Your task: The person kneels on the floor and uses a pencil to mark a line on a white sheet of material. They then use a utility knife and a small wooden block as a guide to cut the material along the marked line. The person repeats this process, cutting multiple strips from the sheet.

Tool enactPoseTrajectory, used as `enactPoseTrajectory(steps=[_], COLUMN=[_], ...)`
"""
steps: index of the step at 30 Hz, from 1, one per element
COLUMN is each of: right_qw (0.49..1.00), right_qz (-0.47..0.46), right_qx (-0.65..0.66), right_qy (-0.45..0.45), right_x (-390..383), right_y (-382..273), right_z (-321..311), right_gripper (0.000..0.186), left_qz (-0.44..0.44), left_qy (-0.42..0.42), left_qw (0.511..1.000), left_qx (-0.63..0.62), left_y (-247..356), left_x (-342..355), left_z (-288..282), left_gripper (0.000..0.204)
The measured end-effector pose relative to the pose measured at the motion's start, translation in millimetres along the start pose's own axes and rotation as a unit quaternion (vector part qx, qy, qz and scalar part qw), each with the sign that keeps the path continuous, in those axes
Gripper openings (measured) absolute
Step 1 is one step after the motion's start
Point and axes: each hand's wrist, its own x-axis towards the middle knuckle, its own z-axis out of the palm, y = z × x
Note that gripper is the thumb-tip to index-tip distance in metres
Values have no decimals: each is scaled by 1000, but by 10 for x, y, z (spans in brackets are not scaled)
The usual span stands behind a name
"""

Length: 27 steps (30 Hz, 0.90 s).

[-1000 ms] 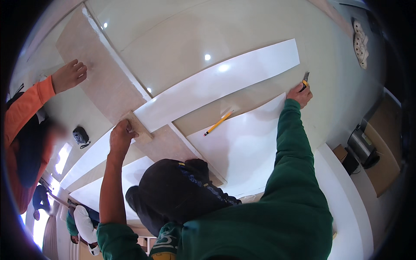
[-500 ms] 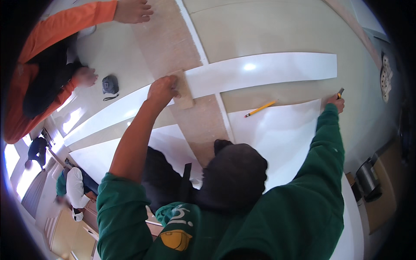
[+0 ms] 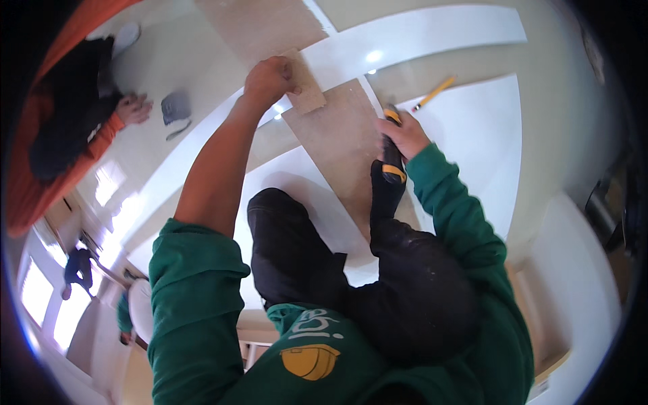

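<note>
My left hand (image 3: 268, 82) is closed on a small flat wooden board (image 3: 309, 88), which lies across a long white strip (image 3: 418, 37). The fingers curl over the board's left edge. To the right, my right hand (image 3: 409, 135) grips a black and yellow utility knife (image 3: 392, 152); its blade cannot be made out. The knife is over the right edge of a brown board (image 3: 337, 138), near my dark foot (image 3: 385, 196). A yellow pencil (image 3: 434, 93) rests beyond my right hand, by the edge of a large white sheet (image 3: 486, 148).
A co-worker in an orange sleeve (image 3: 101, 138) is at the left, with one hand (image 3: 133, 109) near a dark tape measure (image 3: 177, 106). Another white sheet (image 3: 283, 169) lies by my left knee. People are visible in the background at lower left.
My right hand has swung in from the far right with the knife, to near the brown board. My left hand stays on the small board. The view has shifted, and my right knee has moved right.
</note>
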Motion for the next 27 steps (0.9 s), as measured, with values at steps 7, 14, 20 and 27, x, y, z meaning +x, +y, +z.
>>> enactPoseTrajectory(steps=[7, 14, 20, 27], right_qw=[839, 837, 863, 705], right_qz=[-272, -305, -417, -436], right_qx=[-471, -450, -124, 146], right_qy=[9, 61, -258, -540], right_x=[-130, -79, -1226, -2132], right_y=[265, 1045, -76, -641], right_z=[356, 501, 577, 509], right_gripper=[52, 56, 15, 16], left_qz=[41, 89, 49, 68], left_qy=[56, 91, 71, 44], left_qw=[997, 992, 996, 996], left_qx=[-16, -13, -1, -24], left_y=[-232, -215, -298, -396], left_x=[35, 49, -84, 203], left_z=[69, 177, 31, 115], left_gripper=[38, 40, 39, 34])
